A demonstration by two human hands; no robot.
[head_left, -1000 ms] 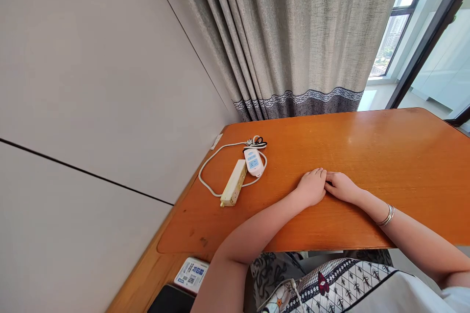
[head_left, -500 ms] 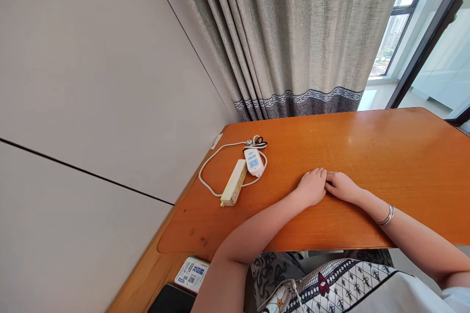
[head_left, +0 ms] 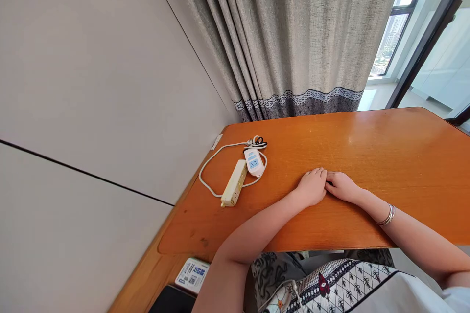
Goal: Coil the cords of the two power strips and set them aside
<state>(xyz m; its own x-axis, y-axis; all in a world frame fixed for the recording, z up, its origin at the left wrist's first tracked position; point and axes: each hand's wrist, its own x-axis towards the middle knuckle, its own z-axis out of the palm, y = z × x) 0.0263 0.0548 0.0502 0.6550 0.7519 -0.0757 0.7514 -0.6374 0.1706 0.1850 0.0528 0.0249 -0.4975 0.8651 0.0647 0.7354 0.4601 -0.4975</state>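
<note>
My left hand (head_left: 312, 187) rests palm down on the wooden table (head_left: 367, 146), its fingers lying loosely on the surface. My right hand (head_left: 342, 186) lies beside it, fingers stretched toward the left one, and the fingertips of both meet. Neither holds any object that I can see. To the left of my hands sits a cream power strip (head_left: 234, 183) with a pale cable (head_left: 209, 183) looping around it. Touching its far end is a white socket adapter (head_left: 254, 162) with blue panels. The cable's plug and a black cord lie bunched behind the adapter.
A grey wall panel (head_left: 91, 83) runs along the table's left side. Behind the table hangs a grey curtain (head_left: 312, 34), with a window (head_left: 394, 29) at right. Below the near left edge lie a white box (head_left: 192, 274) with blue print and a black object (head_left: 172, 300).
</note>
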